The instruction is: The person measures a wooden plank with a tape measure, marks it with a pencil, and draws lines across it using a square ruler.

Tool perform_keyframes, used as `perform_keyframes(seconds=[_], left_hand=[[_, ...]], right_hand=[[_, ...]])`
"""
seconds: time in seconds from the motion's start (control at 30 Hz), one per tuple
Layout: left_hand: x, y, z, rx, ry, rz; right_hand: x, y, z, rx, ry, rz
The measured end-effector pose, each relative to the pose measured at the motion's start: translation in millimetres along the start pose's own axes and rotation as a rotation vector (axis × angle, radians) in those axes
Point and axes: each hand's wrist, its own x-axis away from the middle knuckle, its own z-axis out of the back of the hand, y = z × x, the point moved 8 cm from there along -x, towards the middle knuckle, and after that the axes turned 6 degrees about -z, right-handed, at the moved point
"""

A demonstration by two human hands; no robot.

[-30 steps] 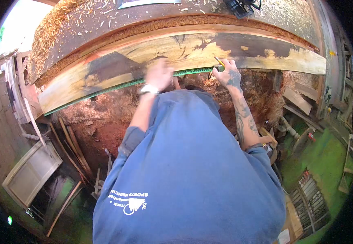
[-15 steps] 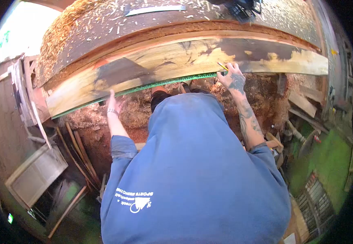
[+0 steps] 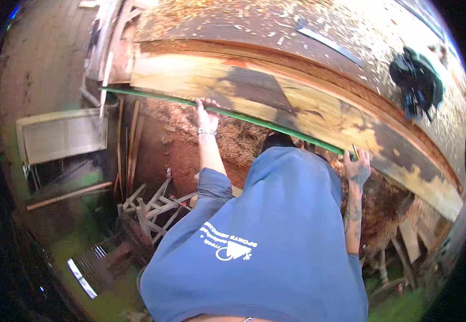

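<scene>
A long, pale board with dark patches (image 3: 201, 75) spans the view. Along its near edge runs a long, thin green straightedge (image 3: 286, 130). My left hand (image 3: 207, 119) is closed on the straightedge left of centre, fingers over its top. My right hand (image 3: 357, 167) is closed around a yellow pencil (image 3: 356, 152), which points up and away from me. Its fingers also touch the right end of the straightedge. How firmly they hold it is hidden.
Behind the board, wood chips cover a dark surface with a metal strip (image 3: 329, 45) and a black object (image 3: 416, 80) on it. A framed panel (image 3: 64, 137) and thin wood strips stand at left. Offcuts (image 3: 409, 241) lie at lower right. Shavings cover the ground below.
My view has turned left, so the board now slopes down to the right. My left hand has gone from open beside the board to gripping the straightedge, whose left end now sticks out past the board.
</scene>
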Motion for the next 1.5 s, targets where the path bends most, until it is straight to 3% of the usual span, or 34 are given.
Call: perform_keyframes(seconds=[0.07, 0.2, 0.33, 0.5, 0.6, 0.63, 0.77, 0.9, 1.0, 1.13, 1.17, 1.2, 1.27, 1.4, 1.5], left_hand=[[-6, 20, -21, 0.145, 0.104, -0.095], [-32, 13, -52, 0.119, -0.041, -0.115], [-22, -33, -111, 0.042, -0.038, 0.005], [-45, -80, -126, 0.09, -0.09, 0.125], [-49, -103, -149, -0.072, -0.182, 0.204], [-51, -111, -162, -0.098, -0.369, 0.22], [-55, -121, -202, -0.294, -0.364, 0.286], [-92, -116, -227, -0.377, -0.496, 0.26], [-127, -125, -222, -0.707, -0.586, 0.235], [-162, -108, -226, -0.881, -0.643, 0.334], [-176, -103, -224, -0.934, -0.725, 0.203], [-187, -101, -207, -0.906, -0.594, 0.187], [-194, -70, -209, -1.328, -0.776, -0.033], [-193, -37, -195, -1.53, -0.913, -0.103], [-189, -19, -177, -1.454, -0.93, -0.021]], right_hand=[[0, -17, -4, -0.038, -0.003, 0.02], [-5, -58, -5, -0.148, 0.006, 0.09], [-19, -111, -13, -0.188, -0.023, 0.058], [-48, -192, -39, -0.232, -0.016, 0.165], [-64, -251, -50, -0.236, -0.077, 0.183], [-71, -269, -53, -0.251, -0.07, 0.167], [-98, -336, -63, -0.328, -0.03, 0.145], [-127, -392, -78, -0.3, -0.036, 0.104], [-144, -427, -89, -0.354, -0.009, 0.091], [-177, -455, -118, -0.407, -0.04, -0.007], [-189, -463, -127, -0.417, -0.109, -0.06], [-201, -469, -136, -0.431, -0.178, -0.115], [-219, -484, -153, -0.344, -0.293, -0.151], [-256, -497, -188, -0.325, -0.131, -0.091], [-266, -482, -156, -0.274, 0.049, -0.084]])
